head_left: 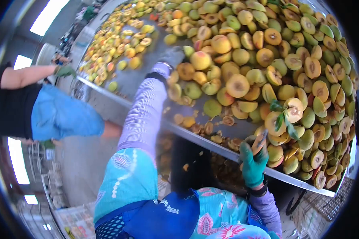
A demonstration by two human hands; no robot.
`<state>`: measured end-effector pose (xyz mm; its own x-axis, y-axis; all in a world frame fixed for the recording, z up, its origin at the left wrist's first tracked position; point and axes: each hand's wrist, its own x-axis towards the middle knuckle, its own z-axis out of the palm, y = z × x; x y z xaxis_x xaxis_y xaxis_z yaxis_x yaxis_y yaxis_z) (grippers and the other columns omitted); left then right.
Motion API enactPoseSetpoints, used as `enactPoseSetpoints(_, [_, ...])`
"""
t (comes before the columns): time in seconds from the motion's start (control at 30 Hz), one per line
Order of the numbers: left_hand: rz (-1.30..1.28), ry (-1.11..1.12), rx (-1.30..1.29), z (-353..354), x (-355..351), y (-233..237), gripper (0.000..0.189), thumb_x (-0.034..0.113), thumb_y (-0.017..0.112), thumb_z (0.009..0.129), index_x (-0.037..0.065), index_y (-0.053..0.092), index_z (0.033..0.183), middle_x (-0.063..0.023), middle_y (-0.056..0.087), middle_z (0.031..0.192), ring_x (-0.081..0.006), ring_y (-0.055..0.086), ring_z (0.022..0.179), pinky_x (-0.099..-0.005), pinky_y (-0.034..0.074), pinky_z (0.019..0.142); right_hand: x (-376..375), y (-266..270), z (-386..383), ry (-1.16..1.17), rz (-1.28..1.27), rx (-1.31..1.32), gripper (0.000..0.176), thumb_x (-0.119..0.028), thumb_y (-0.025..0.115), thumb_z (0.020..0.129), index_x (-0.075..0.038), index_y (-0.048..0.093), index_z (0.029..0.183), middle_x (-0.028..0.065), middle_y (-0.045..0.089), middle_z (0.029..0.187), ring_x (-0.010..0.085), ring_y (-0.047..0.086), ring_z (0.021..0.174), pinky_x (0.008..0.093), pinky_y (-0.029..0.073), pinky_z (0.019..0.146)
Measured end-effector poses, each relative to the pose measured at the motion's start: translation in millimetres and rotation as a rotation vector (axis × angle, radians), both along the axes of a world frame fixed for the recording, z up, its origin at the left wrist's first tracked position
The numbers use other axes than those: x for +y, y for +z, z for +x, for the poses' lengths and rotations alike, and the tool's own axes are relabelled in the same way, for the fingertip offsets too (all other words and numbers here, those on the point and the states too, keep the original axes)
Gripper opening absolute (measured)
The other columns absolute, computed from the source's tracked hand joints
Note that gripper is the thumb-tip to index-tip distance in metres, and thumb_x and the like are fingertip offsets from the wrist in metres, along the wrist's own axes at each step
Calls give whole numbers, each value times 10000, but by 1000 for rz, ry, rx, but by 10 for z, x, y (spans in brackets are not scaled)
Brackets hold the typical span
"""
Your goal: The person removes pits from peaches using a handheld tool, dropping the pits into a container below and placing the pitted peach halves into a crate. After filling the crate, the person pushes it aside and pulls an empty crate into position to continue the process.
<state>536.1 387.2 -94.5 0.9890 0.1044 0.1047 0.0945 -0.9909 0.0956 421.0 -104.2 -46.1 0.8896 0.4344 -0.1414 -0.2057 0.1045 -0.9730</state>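
Observation:
My left hand (pixel 173 57), in a grey glove, reaches over the metal table (pixel 147 51) to the near edge of the peach pile. It is blurred, its fingers partly hidden beside a greenish peach (pixel 188 51). My right hand (pixel 253 162), in a green glove, is closed at the table's front rim. From it sticks a slim grey blade-like tool (pixel 261 138), with an orange-brown surface beside it that I cannot make out clearly. Halved peaches (pixel 237 85), many with the pit showing, lie heaped ahead and to the right. A leafy sprig (pixel 284 119) rests on them.
Loose pits and scraps (pixel 206 128) lie along the raised metal rim (pixel 195 139). More small fruit (pixel 115 51) covers the table's far left. Another person (pixel 56 105) in blue shorts stands there, a green-gloved hand (pixel 66 71) at the edge. A plastic crate (pixel 333 199) stands lower right.

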Motion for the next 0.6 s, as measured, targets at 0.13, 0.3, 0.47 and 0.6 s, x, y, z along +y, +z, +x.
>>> enactPoseSetpoints(0.13, [-399, 290, 59, -337, -895, 256, 394, 373, 518, 838, 144, 659, 1126, -142, 645, 1162, -367, 585, 1114, -419, 443, 983, 89, -120, -24, -127, 55, -77, 214, -37, 656, 845, -10, 557, 1032, -11, 532, 885, 68, 478, 773, 224, 424, 659])
enactPoseSetpoints(0.3, [-119, 181, 161, -547, -1605, 257, 406, 365, 488, 876, 93, 609, 1151, -175, 592, 1210, -352, 553, 1135, -441, 454, 937, 118, 131, -35, -48, 165, 10, 129, -82, 646, 885, -45, 558, 971, -20, 536, 770, 32, 467, 623, 184, 373, 526])
enactPoseSetpoints(0.47, [-34, -29, -282, -1245, -1875, 770, 212, 206, 605, 856, 64, 652, 1006, -126, 631, 1082, -318, 579, 1057, -403, 480, 883, 83, 114, -35, -79, 150, -45, 133, -116, 648, 894, -50, 567, 978, -47, 518, 679, 22, 443, 516, 181, 335, 446])
enactPoseSetpoints(0.6, [-605, 506, -253, -1724, -1309, 988, 432, 340, 649, 780, 56, 636, 1105, -208, 649, 1091, -342, 625, 1011, -390, 474, 907, 146, 49, -77, -93, 130, -110, 142, -134, 645, 898, -48, 562, 975, -48, 504, 653, 32, 428, 469, 190, 324, 425])
